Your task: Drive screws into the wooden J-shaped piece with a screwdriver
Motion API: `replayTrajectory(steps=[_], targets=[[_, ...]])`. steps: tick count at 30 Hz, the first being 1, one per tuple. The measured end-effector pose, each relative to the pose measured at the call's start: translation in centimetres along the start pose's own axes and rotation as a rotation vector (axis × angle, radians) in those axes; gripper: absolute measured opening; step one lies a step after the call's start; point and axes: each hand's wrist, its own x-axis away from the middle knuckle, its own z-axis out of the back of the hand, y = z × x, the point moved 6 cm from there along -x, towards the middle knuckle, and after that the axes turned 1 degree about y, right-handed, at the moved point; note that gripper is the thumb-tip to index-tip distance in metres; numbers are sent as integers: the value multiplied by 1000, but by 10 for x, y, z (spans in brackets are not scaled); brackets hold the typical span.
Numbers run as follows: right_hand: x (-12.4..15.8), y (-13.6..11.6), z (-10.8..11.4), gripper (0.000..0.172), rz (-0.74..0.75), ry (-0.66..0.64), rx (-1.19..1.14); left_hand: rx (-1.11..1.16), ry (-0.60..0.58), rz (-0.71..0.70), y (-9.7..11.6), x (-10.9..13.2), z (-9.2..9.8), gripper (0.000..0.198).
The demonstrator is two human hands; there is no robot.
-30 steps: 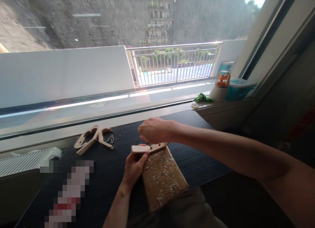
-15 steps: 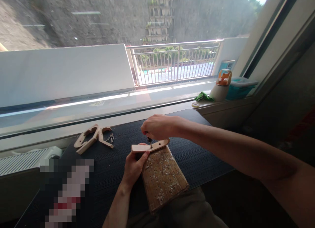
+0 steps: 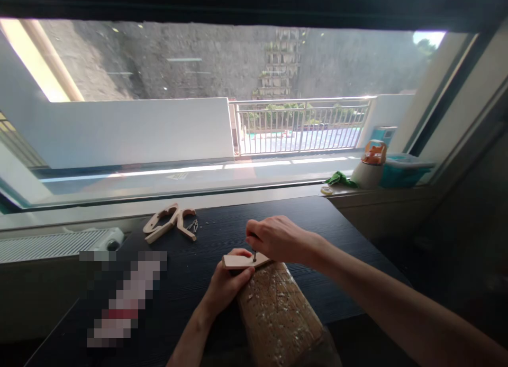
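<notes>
My left hand (image 3: 229, 283) is closed around the near-left end of a pale wooden piece (image 3: 237, 262), thumb in front and fingers behind. The piece rests across the far end of a worn, pitted wooden block (image 3: 282, 309). Above it, my right hand (image 3: 272, 236) grips a screwdriver (image 3: 254, 254), its handle mostly hidden in the fingers. The thin dark shaft stands nearly upright, its tip at a hole in the piece. To the left on the table lie more shaped wooden pieces (image 3: 162, 222) and several screws (image 3: 193, 226).
The dark table (image 3: 190, 293) stands against a window sill. A blurred-out pinkish strip (image 3: 129, 298) lies at its left. On the sill at right are a green cloth (image 3: 340, 180), a white bottle with orange top (image 3: 367, 172) and a teal box (image 3: 405, 172). A white radiator (image 3: 59, 244) is at left.
The view has tilted up and shifted left, so everything sits lower and further right. My right hand has turned on the screwdriver and now covers the right end of the wooden piece.
</notes>
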Motion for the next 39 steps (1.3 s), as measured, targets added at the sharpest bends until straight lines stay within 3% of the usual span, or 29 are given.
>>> replayTrajectory(steps=[6,11,18,30,39], targets=[[19,-25,-2,23,14,62,19,7,-7,-29,6,31,-7,23],[26,-29,-11,25,-137,162,48,54,-48,-21,2,31,-13,26],[28,-23,-13,32,-231,178,73,51,37,-16,8,37,-11,29],[28,-38,6,31,-25,72,104,55,63,-44,5,38,-11,35],[22,-36,1,40,-138,105,125,69,71,-40,7,39,-10,35]])
